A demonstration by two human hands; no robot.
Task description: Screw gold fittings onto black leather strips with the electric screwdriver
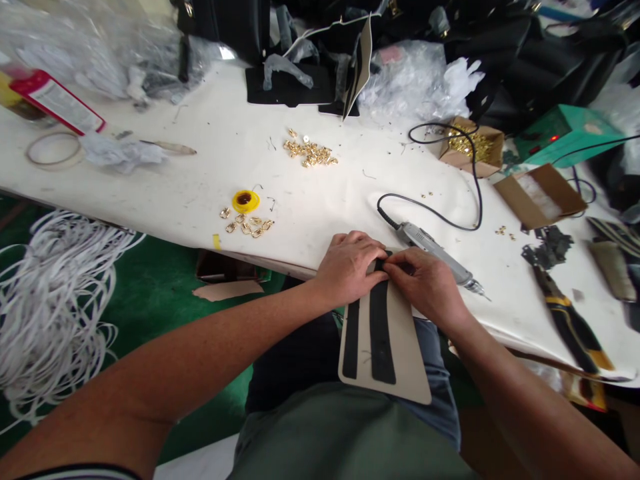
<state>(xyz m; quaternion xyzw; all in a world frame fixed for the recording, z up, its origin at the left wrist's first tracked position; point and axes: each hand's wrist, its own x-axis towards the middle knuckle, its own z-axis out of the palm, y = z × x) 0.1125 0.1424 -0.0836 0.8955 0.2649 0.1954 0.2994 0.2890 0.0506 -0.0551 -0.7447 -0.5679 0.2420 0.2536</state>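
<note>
A beige panel with rounded corners lies tilted between the table edge and my lap. Two black strips run along it, a wide strip and a narrow strip. My left hand is closed over the panel's upper end, its thumb beside the wide strip. Opposite it, my right hand pinches with thumb and fingertips at the top of that strip. The fingers cover most of the upper end. Just beyond my right hand lies a grey corded electric screwdriver.
Gold fittings and gold links lie on the white table, by a yellow ring-shaped container. To the right are pliers, cardboard boxes and a green device. White cord heaps at the left.
</note>
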